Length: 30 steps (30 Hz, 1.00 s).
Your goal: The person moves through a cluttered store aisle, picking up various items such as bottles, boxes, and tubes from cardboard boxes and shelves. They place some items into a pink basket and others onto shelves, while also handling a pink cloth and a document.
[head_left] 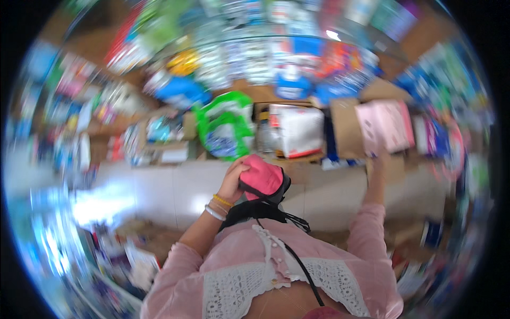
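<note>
My left hand [232, 180] grips a pink fabric item [261, 175] with black edging, perhaps a pouch or cap, in front of my waist. My right arm reaches forward to the right, and my right hand [376, 150] is blurred at the near side of a pink package [385, 125]. Whether its fingers hold the package or only touch it I cannot tell. Beside that package stands an open brown cardboard box [346, 129]. A white package [301, 130] with a red edge is further left, next to a green and white plastic bag [227, 125].
Packed shelves curve around ahead, with a blue bottle [293, 84] and a blue bag [183, 91] above the boxes. A cardboard box [167, 148] with small goods sits to the left. Pale floor tiles [155, 191] run below the shelf. More goods [139, 259] lie behind me.
</note>
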{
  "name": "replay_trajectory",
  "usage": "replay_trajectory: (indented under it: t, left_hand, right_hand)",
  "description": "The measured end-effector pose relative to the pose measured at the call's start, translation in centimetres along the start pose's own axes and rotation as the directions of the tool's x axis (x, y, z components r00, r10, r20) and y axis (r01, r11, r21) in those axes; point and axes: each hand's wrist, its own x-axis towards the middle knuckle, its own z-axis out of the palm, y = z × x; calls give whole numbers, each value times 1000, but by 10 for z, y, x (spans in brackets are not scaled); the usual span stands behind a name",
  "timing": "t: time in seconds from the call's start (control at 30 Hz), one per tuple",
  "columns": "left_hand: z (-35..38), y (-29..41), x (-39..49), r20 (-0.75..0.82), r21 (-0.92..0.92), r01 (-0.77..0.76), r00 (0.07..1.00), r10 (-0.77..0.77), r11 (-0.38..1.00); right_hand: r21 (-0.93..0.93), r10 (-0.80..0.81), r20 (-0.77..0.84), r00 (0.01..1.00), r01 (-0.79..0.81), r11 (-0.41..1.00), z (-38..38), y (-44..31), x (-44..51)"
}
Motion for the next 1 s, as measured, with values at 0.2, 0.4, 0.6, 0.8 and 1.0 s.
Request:
replay_trajectory:
  t: [0.2,0.4,0.6,0.8,1.0]
  left_hand:
    - [-61,5,-60,-385,-83,-218,907,171,972]
    - [-76,-13,-95,-498,-191,-317,847,186,929]
    - [-86,-9,-85,-382,-236,-322,898,217,917]
    - [-115,13,-68,-299,-198,-379,902,313,904]
    - [-138,53,-57,8,-197,-143,989,148,970]
  right_hand:
    - [-117,255,-218,942,-284,952,-32,-13,72]
    - [-377,17,-309,951,-138,916,-35,-20,110]
    - [-177,-121,-262,957,75,981,-15,-133,78]
    - [-165,-144,125,982,164,973,71,-247,-74]
    - [-391,-334,367,868,470,791,216,-246,-209]
